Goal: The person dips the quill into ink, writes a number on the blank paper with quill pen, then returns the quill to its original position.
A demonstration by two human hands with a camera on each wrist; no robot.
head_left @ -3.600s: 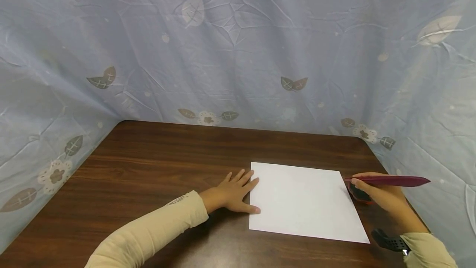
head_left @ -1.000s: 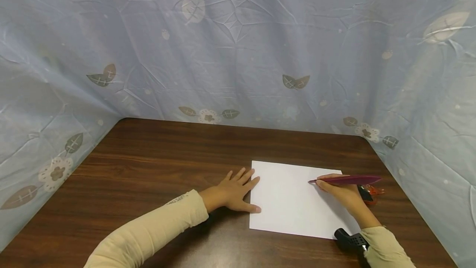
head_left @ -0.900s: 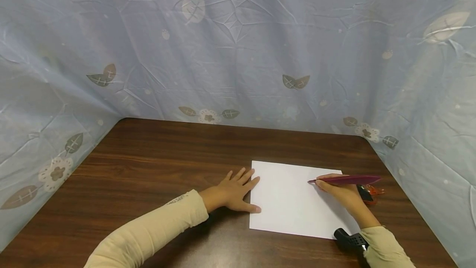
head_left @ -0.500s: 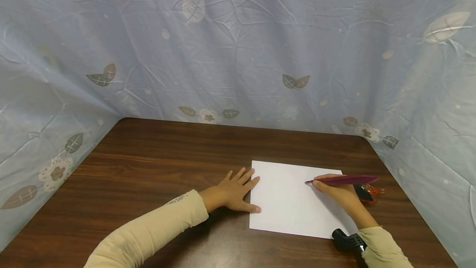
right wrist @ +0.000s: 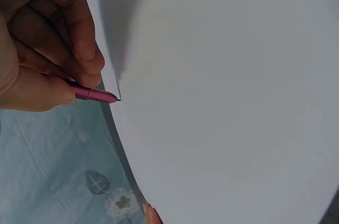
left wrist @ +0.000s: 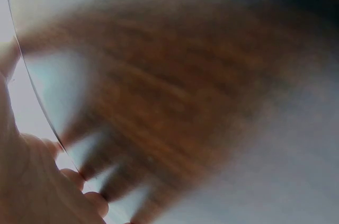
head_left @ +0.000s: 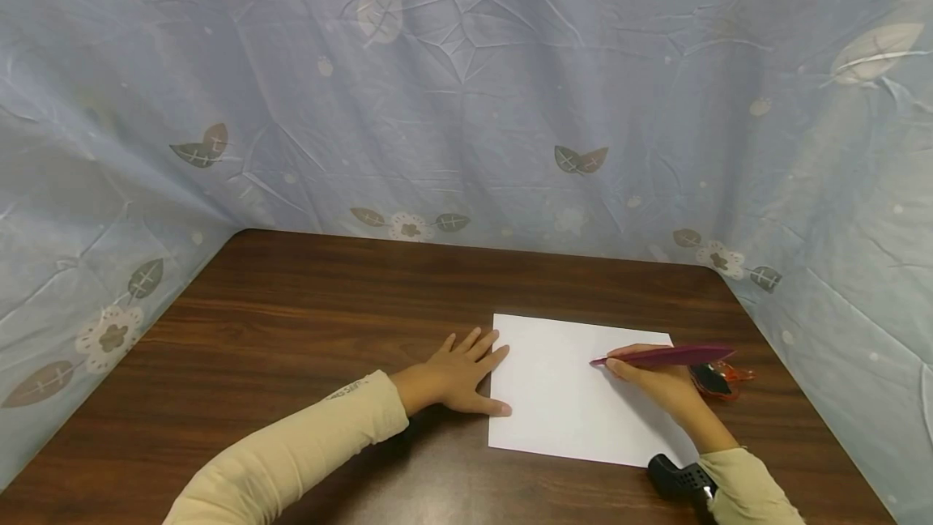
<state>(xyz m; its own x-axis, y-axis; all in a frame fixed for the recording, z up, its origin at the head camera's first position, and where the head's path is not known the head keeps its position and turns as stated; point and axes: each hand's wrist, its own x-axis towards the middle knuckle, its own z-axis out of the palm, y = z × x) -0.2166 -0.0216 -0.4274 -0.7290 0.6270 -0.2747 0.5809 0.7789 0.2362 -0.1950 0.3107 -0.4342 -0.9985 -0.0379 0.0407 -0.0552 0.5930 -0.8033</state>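
A white sheet of paper (head_left: 547, 395) lies on the brown table. My left hand (head_left: 462, 379) rests with fingers spread across its left edge, fingertips and thumb on the sheet. In the left wrist view part of the left hand (left wrist: 37, 181) appears beside a blurred dark reflection or shadow. My right hand (head_left: 656, 379) pinches a magenta pen (head_left: 670, 356) with a long, feather-shaped body, held low and slanted over the paper. Seen from the right wrist, the tip of the pen (right wrist: 98, 95) meets the paper (right wrist: 222, 97). A thin dark line shows by the tip; whether it is ink or shadow, I cannot tell.
Just beyond the right hand lies a black and orange-red object (head_left: 717, 379), partly hidden, its kind unclear. A black wrist device (head_left: 681, 478) sits by the right sleeve, over the paper's near corner. A patterned light-blue cloth (head_left: 466, 104) surrounds the wooden table (head_left: 328, 282).
My right hand has brought the pen from the paper's right edge onto the sheet, then moved slightly left and toward me over the last second. The left hand stays put.
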